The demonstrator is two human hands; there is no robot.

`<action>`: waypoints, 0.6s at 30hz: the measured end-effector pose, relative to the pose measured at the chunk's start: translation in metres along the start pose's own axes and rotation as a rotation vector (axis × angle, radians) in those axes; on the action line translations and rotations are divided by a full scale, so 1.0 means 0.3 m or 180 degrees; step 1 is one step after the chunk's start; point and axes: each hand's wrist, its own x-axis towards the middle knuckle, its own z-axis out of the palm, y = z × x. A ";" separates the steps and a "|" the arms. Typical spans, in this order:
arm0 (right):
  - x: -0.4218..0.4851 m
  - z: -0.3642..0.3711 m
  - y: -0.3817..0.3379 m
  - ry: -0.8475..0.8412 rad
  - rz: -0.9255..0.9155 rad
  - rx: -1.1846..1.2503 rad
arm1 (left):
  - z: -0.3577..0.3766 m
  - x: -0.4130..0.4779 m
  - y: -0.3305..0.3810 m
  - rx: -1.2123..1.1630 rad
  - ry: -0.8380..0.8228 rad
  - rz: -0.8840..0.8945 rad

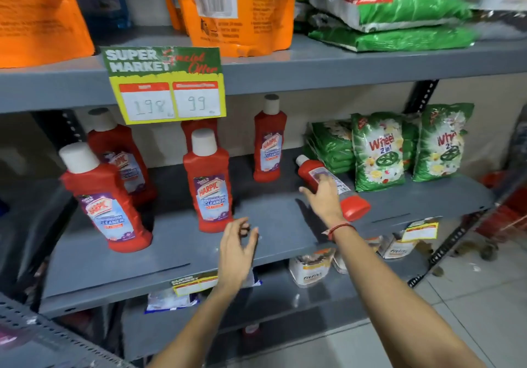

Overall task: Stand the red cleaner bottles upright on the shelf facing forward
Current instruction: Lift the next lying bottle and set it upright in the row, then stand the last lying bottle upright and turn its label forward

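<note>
Left hand (pixel 238 249) hovering nearest camera, fingers loosely spread, gripping nothing, left of fallen bottle (pixel 332 186). Standing bottles (pixel 209 185) sitting further left of it on shelf (pixel 171 250). Right hand (pixel 322 196) reaching onto fallen bottle, grip unclear. Risk: rolling rightward into green packets (pixel 377 153) or off the shelf edge if nudged.

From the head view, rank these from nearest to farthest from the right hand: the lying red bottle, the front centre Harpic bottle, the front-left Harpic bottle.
1. Lying red bottle: right under the right hand, beside the green Wheel packs.
2. Front centre Harpic bottle: upright, to the hand's left, mid-shelf.
3. Front-left Harpic bottle: upright, at the shelf's far left.
</note>
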 end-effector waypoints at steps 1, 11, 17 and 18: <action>0.018 -0.033 0.044 0.0030 0.0156 -0.0281 | 0.046 0.022 0.030 0.0021 -0.0124 0.0038; 0.082 -0.101 0.242 -0.0530 0.0774 -0.1505 | 0.391 0.279 0.199 0.0270 -0.0977 -0.0311; 0.025 -0.057 0.253 0.0044 0.0693 -0.1320 | 0.491 0.316 0.232 -0.0079 -0.1025 -0.0669; 0.008 -0.052 0.253 0.0120 0.0724 -0.1234 | 0.502 0.316 0.232 -0.0152 -0.1000 -0.0744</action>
